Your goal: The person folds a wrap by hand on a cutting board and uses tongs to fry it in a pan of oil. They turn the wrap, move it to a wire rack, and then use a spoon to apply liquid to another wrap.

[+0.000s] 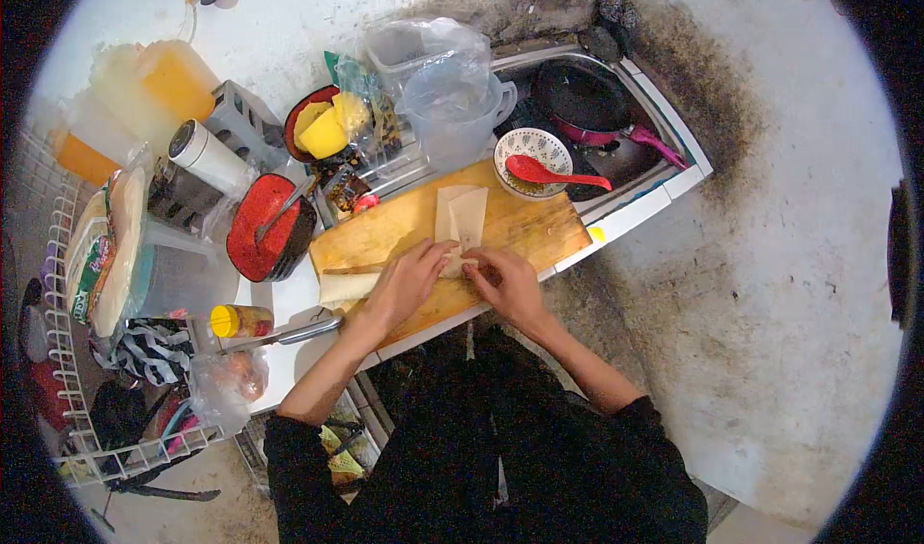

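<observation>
A pale, thin wrapper sheet lies lengthwise on the wooden cutting board. At its near end my left hand has its fingers bent and closed on the left edge. My right hand pinches the right side of the same end with thumb and fingertips. What may be folded inside is hidden by my fingers. To the left of my left hand, another pale folded or rolled wrapper rests at the board's edge.
Beyond the board stand a patterned bowl with a red spoon and a plastic jug. A frying pan sits behind. Leftward are a red-filled bowl, a yellow-lidded jar and a knife.
</observation>
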